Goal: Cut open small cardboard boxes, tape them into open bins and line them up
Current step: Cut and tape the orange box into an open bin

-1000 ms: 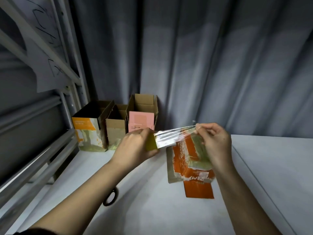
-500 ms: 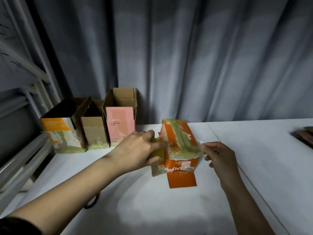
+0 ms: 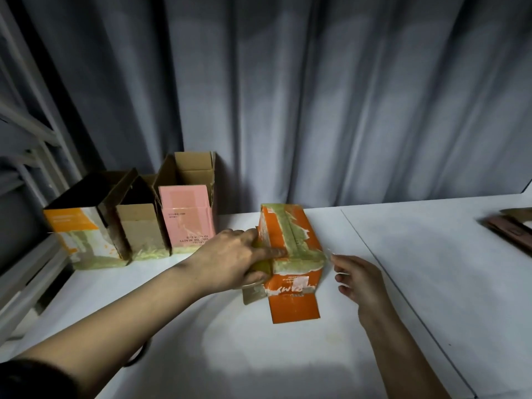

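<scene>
White table (image 3: 403, 283) before a grey curtain (image 3: 316, 96); metal shelving (image 3: 26, 133) is cut off at the 9 o'clock edge. At 9 to 10 o'clock of the table, three open-topped bins stand in a row, touching side to side: an orange-and-white bin (image 3: 77, 228), a plain brown bin (image 3: 141, 226) and a pink bin (image 3: 188, 214). Their interiors are dark; contents cannot be made out. Yellowish tape residue lines their bases.

At centre stands the orange box (image 3: 290, 243), with strips of greenish tape (image 3: 290, 234) crossing its top face and one orange flap (image 3: 293, 308) lying flat on the table toward 6 o'clock. A grey-brown flap (image 3: 253, 293) projects at its 7 o'clock corner, partly hidden by the hand.

Left hand (image 3: 230, 260): fingers curled around a yellow-green roll (image 3: 262, 264), probably tape, with one fingertip pressed along the tape on the box's top front edge. The roll is mostly covered by the hand.

Right hand (image 3: 357, 280): just beside the box at its 3 o'clock side, not touching it, fingers loosely bent and apart; whether a thin clear strip lies at the fingertips is too faint to tell.

At 3 o'clock, a dark flat object (image 3: 509, 228) is cut off by the frame. A dark ring-shaped object (image 3: 138, 357) at 7 o'clock is largely hidden beneath the left forearm.
</scene>
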